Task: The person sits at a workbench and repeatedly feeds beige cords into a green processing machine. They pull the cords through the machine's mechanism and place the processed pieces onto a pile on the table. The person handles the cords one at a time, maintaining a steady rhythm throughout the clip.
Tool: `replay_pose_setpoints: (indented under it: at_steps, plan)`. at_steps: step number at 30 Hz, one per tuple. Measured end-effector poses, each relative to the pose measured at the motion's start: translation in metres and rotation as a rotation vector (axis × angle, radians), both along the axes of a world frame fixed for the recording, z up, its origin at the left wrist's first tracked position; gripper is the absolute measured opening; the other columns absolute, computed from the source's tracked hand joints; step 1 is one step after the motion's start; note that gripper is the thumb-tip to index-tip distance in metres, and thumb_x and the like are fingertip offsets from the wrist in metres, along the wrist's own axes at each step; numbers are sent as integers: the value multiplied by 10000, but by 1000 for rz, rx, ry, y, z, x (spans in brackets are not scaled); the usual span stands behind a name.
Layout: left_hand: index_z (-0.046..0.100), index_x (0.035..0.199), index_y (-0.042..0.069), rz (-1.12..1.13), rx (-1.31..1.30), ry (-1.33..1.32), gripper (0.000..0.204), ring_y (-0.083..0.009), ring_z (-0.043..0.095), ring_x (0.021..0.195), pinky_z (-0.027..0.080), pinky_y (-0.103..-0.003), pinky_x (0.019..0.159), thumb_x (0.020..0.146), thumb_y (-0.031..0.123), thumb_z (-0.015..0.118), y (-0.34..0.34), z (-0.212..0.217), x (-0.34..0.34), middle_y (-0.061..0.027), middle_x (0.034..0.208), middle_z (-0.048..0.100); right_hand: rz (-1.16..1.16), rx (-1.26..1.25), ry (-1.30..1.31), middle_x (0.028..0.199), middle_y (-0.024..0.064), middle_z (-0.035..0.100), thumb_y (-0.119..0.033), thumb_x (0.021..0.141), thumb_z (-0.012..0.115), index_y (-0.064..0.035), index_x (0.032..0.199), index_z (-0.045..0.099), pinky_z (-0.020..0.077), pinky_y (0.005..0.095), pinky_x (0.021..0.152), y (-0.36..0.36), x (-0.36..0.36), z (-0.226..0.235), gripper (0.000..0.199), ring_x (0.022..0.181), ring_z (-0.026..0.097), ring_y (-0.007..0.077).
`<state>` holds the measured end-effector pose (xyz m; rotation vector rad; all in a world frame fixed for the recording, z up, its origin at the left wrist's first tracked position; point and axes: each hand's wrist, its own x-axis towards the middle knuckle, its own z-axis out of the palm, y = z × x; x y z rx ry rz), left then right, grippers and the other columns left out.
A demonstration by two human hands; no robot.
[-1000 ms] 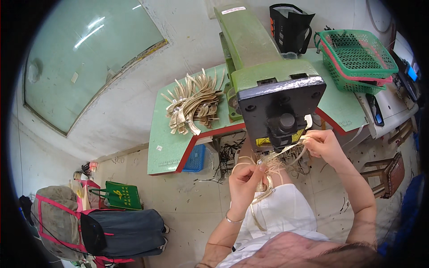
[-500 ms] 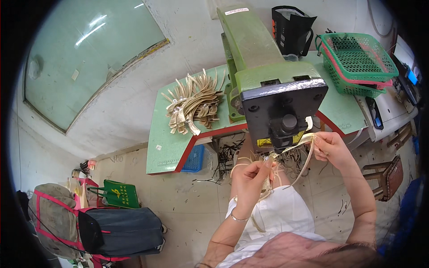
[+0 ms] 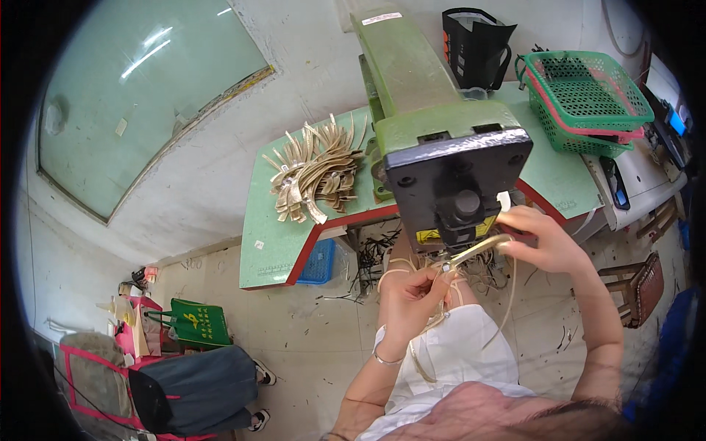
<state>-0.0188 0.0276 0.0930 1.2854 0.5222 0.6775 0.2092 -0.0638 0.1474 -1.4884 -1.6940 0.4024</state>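
Observation:
A pale gold strap (image 3: 471,253) stretches between my two hands, just below the black head of a green press machine (image 3: 460,184). My left hand (image 3: 413,300) pinches the strap's lower end, where a small shiny metal piece (image 3: 446,268) shows at the fingertips. Closed on the other end, my right hand (image 3: 544,239) has its fingers bent close to the press head's right side. A thin light cord (image 3: 507,309) hangs below the right hand toward my lap. More pale strips lie over my knees, partly hidden by my left hand.
Left on the green table (image 3: 268,253) lies a heap of gold straps (image 3: 312,173). Stacked green and pink baskets (image 3: 588,95) and a black bag (image 3: 474,51) stand at the back right. A wooden chair (image 3: 643,290) is at right. Another person (image 3: 202,386) sits at lower left.
My right hand has shifted slightly left and up, fingers re-bent around the strap. The strap's near end now shows a metal piece. The other person has moved, and their shoes show.

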Motion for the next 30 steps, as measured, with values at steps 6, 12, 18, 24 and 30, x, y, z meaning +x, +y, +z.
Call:
replay_pose_setpoints:
  at_steps: [6, 12, 18, 24, 30]
  plan:
    - [628, 793, -25, 17, 249, 133, 135, -61, 537, 578, 411, -190, 533, 878, 74, 597, 3, 1, -2, -12, 659, 575, 195, -197, -10, 674, 85, 606, -200, 820, 642, -34, 912, 680, 406, 283, 572, 32, -25, 3, 194, 602, 521, 152]
    - [627, 781, -22, 167, 192, 89, 145, -48, 540, 595, 398, -177, 540, 871, 91, 611, -6, 1, 3, -7, 680, 576, 158, -392, 425, 562, -18, 539, -202, 840, 621, 16, 862, 676, 347, 258, 468, 44, -31, -15, 227, 502, 425, 57]
    - [630, 811, -35, 143, 184, 114, 123, -54, 538, 602, 401, -184, 538, 872, 69, 602, 4, 1, -1, -10, 690, 588, 116, -626, 622, 561, -64, 474, -246, 842, 624, -10, 819, 667, 318, 227, 459, 45, -35, 0, 241, 510, 391, 25]
    - [654, 844, -20, 99, 82, -2, 121, -24, 511, 556, 367, -162, 494, 868, 92, 615, 14, -1, -7, 5, 637, 590, 133, -688, 468, 544, -29, 521, -273, 862, 607, -21, 714, 650, 329, 226, 462, 43, -33, 12, 295, 494, 429, 43]
    - [651, 833, -15, 108, -6, 0, 143, -49, 520, 563, 394, -182, 514, 890, 101, 590, 15, 3, -17, -7, 638, 583, 336, -713, 254, 684, 3, 614, -272, 934, 497, -25, 760, 654, 417, 225, 663, 39, 12, 18, 340, 719, 527, 50]
